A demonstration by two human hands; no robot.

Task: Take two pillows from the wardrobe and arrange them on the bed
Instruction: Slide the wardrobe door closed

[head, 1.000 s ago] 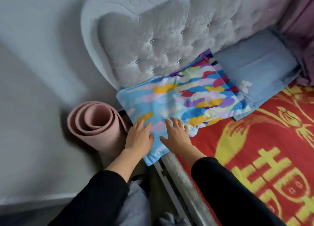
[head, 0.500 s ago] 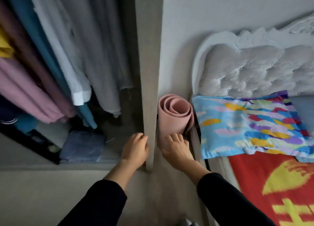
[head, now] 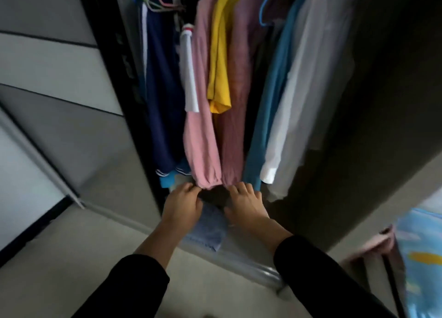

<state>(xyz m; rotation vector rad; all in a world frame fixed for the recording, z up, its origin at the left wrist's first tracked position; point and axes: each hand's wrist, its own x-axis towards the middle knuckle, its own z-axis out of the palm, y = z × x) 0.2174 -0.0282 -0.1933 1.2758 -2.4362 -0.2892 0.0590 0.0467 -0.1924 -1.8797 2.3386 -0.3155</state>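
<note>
I face the open wardrobe (head: pixel 373 126). Both my hands reach in low, just under the hems of the hanging clothes (head: pixel 215 102). My left hand (head: pixel 183 206) has its fingers slightly curled beside a pink sleeve cuff and holds nothing. My right hand (head: pixel 246 205) is spread flat with fingers apart, empty. Between and below the hands lies a pale blue textured folded item (head: pixel 210 229) on the wardrobe floor; I cannot tell if it is a pillow. One colourful blue patterned pillow (head: pixel 421 250) lies on the bed at the far right edge.
A grey sliding wardrobe door (head: pixel 59 90) stands at the left. The wardrobe's dark side panel is on the right. A rolled pink mat (head: pixel 375 243) stands between the wardrobe and the bed. The pale floor (head: pixel 83 258) lies in front.
My view swung left from the bed to the wardrobe. Both hands left the colourful pillow on the bed and moved into the wardrobe under the hanging clothes.
</note>
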